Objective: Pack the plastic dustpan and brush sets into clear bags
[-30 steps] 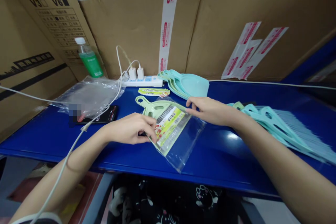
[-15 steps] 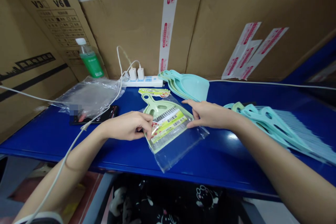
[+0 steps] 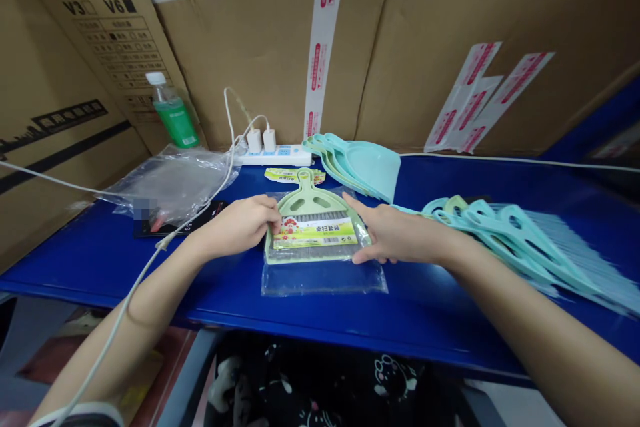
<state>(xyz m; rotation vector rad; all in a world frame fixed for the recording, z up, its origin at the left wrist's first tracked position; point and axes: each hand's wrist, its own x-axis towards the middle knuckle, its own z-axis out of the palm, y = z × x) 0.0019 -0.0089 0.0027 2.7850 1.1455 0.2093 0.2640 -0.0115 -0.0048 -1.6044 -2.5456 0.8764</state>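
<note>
A pale green dustpan (image 3: 305, 192) lies in a clear plastic bag on the blue table, with a grey-bristled brush (image 3: 320, 255) and a yellow-green printed label (image 3: 317, 233) on it. The bag's loose end (image 3: 324, 280) spreads toward me. My left hand (image 3: 250, 221) is closed at the set's left edge, fingertips on the bagged pan. At the right edge rests my right hand (image 3: 387, 233), thumb and index finger stretched apart along the pan's side; its other fingers are partly hidden.
Stacked turquoise and green dustpans (image 3: 373, 167) stand behind, near a power strip (image 3: 280, 157) with chargers. Several turquoise brushes (image 3: 530, 240) lie at the right. Clear bags (image 3: 175, 177), a black device (image 3: 210, 213) and a green bottle (image 3: 175, 117) are at the left. A white cable (image 3: 140, 277) crosses my left arm.
The bagged dustpan set has turned from slanted to nearly straight, its handle now pointing away from me. My left hand has shifted up slightly, and the right hand now meets the set's right side.
</note>
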